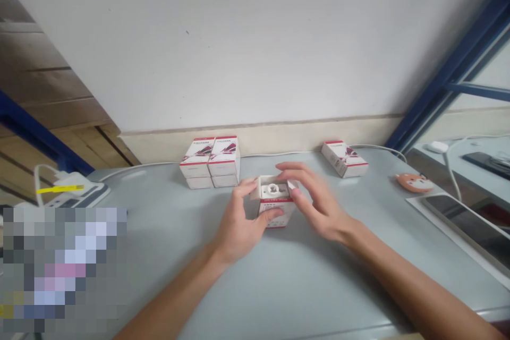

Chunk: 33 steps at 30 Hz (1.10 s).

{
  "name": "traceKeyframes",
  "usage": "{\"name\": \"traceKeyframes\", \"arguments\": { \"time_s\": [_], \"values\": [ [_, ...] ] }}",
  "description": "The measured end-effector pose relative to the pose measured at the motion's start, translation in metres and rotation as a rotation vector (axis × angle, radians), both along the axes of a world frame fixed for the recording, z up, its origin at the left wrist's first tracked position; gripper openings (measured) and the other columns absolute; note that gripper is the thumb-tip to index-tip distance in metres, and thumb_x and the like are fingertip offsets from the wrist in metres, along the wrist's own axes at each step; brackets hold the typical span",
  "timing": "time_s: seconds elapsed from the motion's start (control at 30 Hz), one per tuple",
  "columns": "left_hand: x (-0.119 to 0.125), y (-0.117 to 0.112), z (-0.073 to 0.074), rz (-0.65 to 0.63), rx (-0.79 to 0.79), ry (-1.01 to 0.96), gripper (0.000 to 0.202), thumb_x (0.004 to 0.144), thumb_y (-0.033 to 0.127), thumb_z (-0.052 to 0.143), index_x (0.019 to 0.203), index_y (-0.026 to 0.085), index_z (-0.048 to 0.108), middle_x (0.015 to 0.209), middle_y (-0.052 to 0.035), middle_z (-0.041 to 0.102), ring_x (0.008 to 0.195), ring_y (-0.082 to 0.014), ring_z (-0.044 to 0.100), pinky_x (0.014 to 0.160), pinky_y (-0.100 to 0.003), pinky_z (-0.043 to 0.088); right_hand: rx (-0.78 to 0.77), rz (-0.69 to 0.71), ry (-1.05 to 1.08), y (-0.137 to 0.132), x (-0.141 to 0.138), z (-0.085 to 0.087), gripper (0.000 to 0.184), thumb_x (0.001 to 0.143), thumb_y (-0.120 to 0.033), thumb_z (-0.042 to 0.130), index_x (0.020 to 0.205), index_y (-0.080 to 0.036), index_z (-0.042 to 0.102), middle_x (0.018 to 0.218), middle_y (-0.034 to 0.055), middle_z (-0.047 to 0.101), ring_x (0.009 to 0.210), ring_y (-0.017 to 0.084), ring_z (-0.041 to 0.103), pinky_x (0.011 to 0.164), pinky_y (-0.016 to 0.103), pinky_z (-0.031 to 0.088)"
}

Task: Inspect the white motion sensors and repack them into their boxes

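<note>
A small white cardboard box [274,218] with red edges stands upright on the table in front of me, its top open and flaps raised. Inside it sits a white part with a round ring [273,189] on top. My left hand [243,220] grips the box, thumb across the near face and fingers along the left side. Over the box's right side, my right hand [319,202] has its fingers spread, the thumb at the right flap [293,186] and the fingertips at the far edge. Whether it pinches a flap I cannot tell for sure.
Several matching boxes [211,162] are stacked at the back left, and one more box [345,159] lies at the back right. Farther right are an orange animal-faced object [414,181] and a dark flat device [466,228]. A power strip [79,194] and cables lie left.
</note>
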<state>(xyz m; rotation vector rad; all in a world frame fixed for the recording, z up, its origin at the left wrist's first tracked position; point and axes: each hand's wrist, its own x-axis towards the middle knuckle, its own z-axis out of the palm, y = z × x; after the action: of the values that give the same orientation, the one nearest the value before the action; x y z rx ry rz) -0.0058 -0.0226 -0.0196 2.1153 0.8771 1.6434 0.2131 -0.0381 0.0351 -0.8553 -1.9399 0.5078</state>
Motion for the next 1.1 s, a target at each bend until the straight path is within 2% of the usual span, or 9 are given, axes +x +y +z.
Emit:
{"name": "traceKeyframes", "arguments": {
  "time_s": [0.13,0.23,0.37,0.47,0.63,0.73,0.83,0.93,1.1],
  "values": [
    [-0.003,0.004,-0.002,0.07,0.051,0.001,0.062,0.087,0.029,0.086,0.135,0.027,0.048,0.141,-0.0136,0.064,0.128,-0.0249,0.069,0.105,-0.043,0.058,0.01,-0.09,0.147,0.005,0.001,-0.002,0.015,0.109,-0.038,0.051,0.111,-0.027,0.061,0.135,0.0113,0.066,0.128,0.03,0.062,0.11,0.051,0.047],
    [-0.006,0.007,-0.006,0.118,0.034,-0.025,0.063,0.085,0.03,0.088,0.134,0.026,0.049,0.14,-0.0135,0.064,0.13,-0.0253,0.068,0.108,-0.044,0.056,-0.179,-0.068,0.284,0.01,0.001,-0.002,0.018,0.106,-0.04,0.059,0.098,-0.025,0.065,0.128,0.0093,0.069,0.121,0.028,0.064,0.107,0.047,0.049],
    [-0.008,0.008,-0.009,0.116,-0.062,-0.049,0.062,0.084,0.033,0.089,0.131,0.025,0.049,0.137,-0.0143,0.064,0.131,-0.0274,0.066,0.109,-0.047,0.055,-0.569,0.126,0.521,0.015,0.002,-0.005,0.018,0.099,-0.038,0.068,0.115,-0.028,0.068,0.128,0.0054,0.068,0.12,0.025,0.063,0.103,0.042,0.051],
    [-0.009,0.008,-0.008,0.064,-0.128,-0.059,0.06,0.086,0.036,0.087,0.131,0.024,0.048,0.134,-0.0142,0.066,0.129,-0.0278,0.067,0.107,-0.046,0.056,-0.632,0.222,0.491,0.018,0.004,-0.011,0.032,0.096,-0.041,0.074,0.125,-0.033,0.066,0.131,0.0031,0.065,0.12,0.022,0.062,0.099,0.037,0.051],
    [-0.008,0.004,-0.008,-0.002,-0.198,-0.056,0.055,0.093,0.036,0.08,0.136,0.026,0.047,0.131,-0.012,0.068,0.124,-0.0255,0.069,0.102,-0.042,0.059,-0.501,0.215,0.349,0.023,0.009,-0.008,0.027,0.092,-0.049,0.079,0.106,-0.029,0.067,0.113,0.0024,0.067,0.105,0.022,0.064,0.094,0.038,0.052],
    [-0.006,0.001,-0.006,0.007,-0.176,-0.044,0.053,0.095,0.034,0.078,0.137,0.026,0.047,0.133,-0.0129,0.068,0.127,-0.0257,0.069,0.102,-0.042,0.059,-0.374,0.152,0.216,0.02,0.013,0.001,0.022,0.097,-0.048,0.073,0.107,-0.028,0.07,0.111,0.0041,0.067,0.107,0.024,0.062,0.099,0.042,0.05],
    [-0.006,0.0,0.001,0.035,0.006,0.0,0.056,0.094,0.031,0.079,0.139,0.025,0.046,0.141,-0.0165,0.065,0.133,-0.0286,0.065,0.107,-0.047,0.056,-0.249,0.076,0.136,0.014,0.014,0.006,0.023,0.105,-0.048,0.06,0.109,-0.028,0.072,0.113,0.0072,0.065,0.109,0.026,0.062,0.102,0.046,0.05],
    [-0.009,0.003,0.012,0.089,0.217,0.1,0.057,0.091,0.02,0.08,0.138,0.026,0.047,0.141,-0.0169,0.065,0.131,-0.0286,0.064,0.105,-0.05,0.054,-0.092,-0.012,0.044,0.01,0.009,0.0,0.024,0.104,-0.046,0.061,0.115,-0.03,0.075,0.118,0.0096,0.061,0.114,0.029,0.061,0.104,0.049,0.05],
    [-0.014,0.005,0.028,0.149,0.349,0.263,0.056,0.088,0.01,0.079,0.133,0.026,0.049,0.136,-0.0148,0.069,0.123,-0.0267,0.067,0.101,-0.046,0.052,0.048,-0.076,-0.095,0.01,-0.002,-0.017,0.035,0.105,-0.04,0.061,0.139,-0.036,0.069,0.131,0.0119,0.055,0.126,0.03,0.057,0.11,0.053,0.05]
  ]
}}
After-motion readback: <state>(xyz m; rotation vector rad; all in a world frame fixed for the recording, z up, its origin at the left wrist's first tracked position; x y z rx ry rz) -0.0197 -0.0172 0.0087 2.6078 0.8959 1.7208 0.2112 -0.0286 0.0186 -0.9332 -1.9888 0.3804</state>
